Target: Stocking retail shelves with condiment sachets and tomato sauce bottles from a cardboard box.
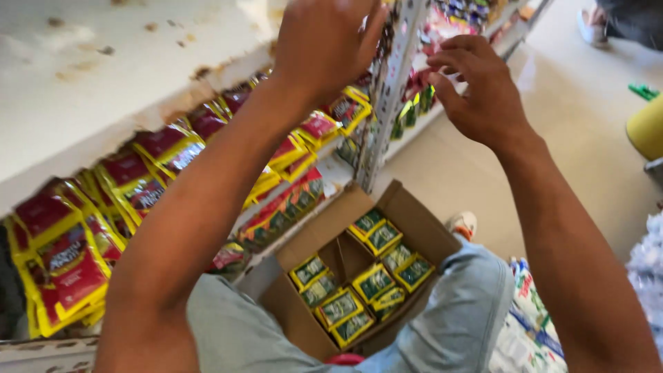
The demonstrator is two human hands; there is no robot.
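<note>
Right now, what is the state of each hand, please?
Left hand: raised at the shelf post, fingers curled; grip cannot be told.
Right hand: open, holding nothing.

You see red packets (69, 262) with yellow borders along the white, rust-flecked shelf (83, 83). The brown cardboard box (304, 242) on your grey-blue trousers (463, 311) holds green packets (373, 282) edged in yellow. The floor (580, 124) is beige.

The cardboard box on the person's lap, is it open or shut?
Open: the cardboard box has its flaps spread out, and green and yellow packets show inside it.
</note>
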